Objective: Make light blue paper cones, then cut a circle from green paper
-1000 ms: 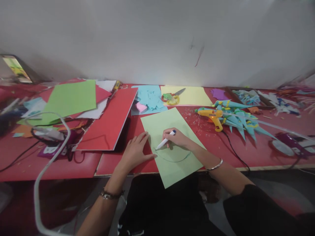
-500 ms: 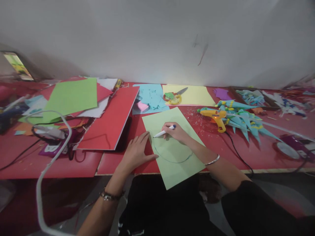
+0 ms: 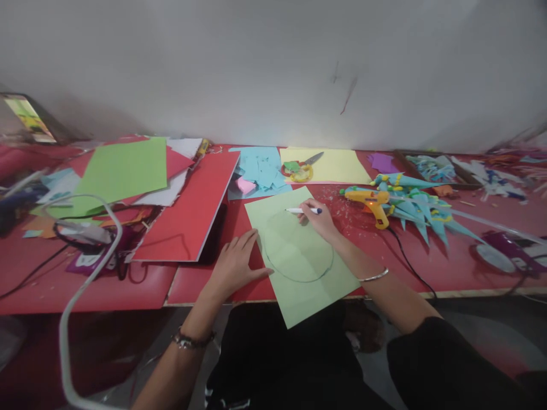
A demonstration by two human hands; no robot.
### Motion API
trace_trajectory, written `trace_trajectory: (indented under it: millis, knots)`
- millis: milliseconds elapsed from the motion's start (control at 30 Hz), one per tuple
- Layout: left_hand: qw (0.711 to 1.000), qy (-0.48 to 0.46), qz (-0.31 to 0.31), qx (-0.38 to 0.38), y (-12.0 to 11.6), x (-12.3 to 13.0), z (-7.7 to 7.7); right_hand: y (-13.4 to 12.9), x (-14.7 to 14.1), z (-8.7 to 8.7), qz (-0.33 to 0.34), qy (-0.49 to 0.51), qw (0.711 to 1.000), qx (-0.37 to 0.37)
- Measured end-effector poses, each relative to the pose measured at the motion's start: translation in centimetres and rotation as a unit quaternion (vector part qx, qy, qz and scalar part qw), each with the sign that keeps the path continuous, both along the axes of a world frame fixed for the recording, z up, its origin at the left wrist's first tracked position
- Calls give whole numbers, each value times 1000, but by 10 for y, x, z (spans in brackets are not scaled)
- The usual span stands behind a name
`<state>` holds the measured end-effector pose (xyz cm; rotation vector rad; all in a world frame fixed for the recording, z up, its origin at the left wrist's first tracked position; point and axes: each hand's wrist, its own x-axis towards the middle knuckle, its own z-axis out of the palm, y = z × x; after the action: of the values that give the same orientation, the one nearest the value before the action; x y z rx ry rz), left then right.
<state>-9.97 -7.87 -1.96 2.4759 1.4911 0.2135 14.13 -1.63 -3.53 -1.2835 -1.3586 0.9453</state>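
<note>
A light green sheet (image 3: pixel 294 302) lies tilted on the red table, its lower corner past the front edge. A dark curved line on it runs down the left side, round the bottom and up the right. My right hand (image 3: pixel 315 219) grips a white marker (image 3: pixel 299 210) with a dark blue end; its tip points left, at the upper part of the sheet. My left hand (image 3: pixel 239 262) rests flat with fingers spread, fingertips and thumb at the sheet's left edge.
Left are a red board (image 3: pixel 188 210), green paper (image 3: pixel 123 171) and a white curved tube (image 3: pixel 64 341). Behind lie scissors (image 3: pixel 304 171) on yellow paper (image 3: pixel 342 165) and blue scraps (image 3: pixel 265 171). Right are a yellow glue gun (image 3: pixel 371 202) and blue paper cones (image 3: pixel 421 213).
My right hand has moved the marker up and to the right, from the sheet's left side to its upper part. The line's left side now reaches higher. My left hand stays at the edge.
</note>
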Motion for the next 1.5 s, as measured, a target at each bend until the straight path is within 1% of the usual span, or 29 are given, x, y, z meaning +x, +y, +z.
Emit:
trace_trajectory:
  millis: [67,167,233,300,367,433,500,667,900,1033,1133,1233,1367,1500]
  knots:
    - [1000,0,-1,2,0,0,0,-2,3,1,-17,11,1000,-7]
    - [1000,2,-2,7,0,0,0,-12,2,8,-15,15,1000,-18]
    - [1000,4,-5,10,0,0,0,-22,-4,14,19,3,999,-28]
    - [1000,5,-6,16,-1,1,0,-33,-12,19,89,-9,995,-44]
    - [1000,7,-4,21,-3,1,0,-41,-21,22,168,-6,983,-70]
    - [1000,12,0,21,-4,1,0,-45,-28,22,216,4,972,-88]
    - [1000,17,3,20,-5,1,0,-45,-32,21,234,5,968,-89]
    - [1000,17,5,15,-5,1,1,-37,-32,17,243,1,967,-80]
    - [999,13,-4,29,-5,1,0,-16,-36,14,198,15,979,-54]
    - [999,15,-3,30,-5,1,-1,2,-36,8,152,19,988,-25]
    - [1000,18,-1,20,-5,1,1,11,-32,5,108,9,994,-1]
    - [1000,22,1,11,-5,2,1,13,-21,4,61,-8,998,22]
    - [1000,23,2,8,-4,2,2,11,-4,1,9,-17,1000,18]
    - [999,32,-16,9,-4,4,8,8,5,-2,-15,-12,999,28]
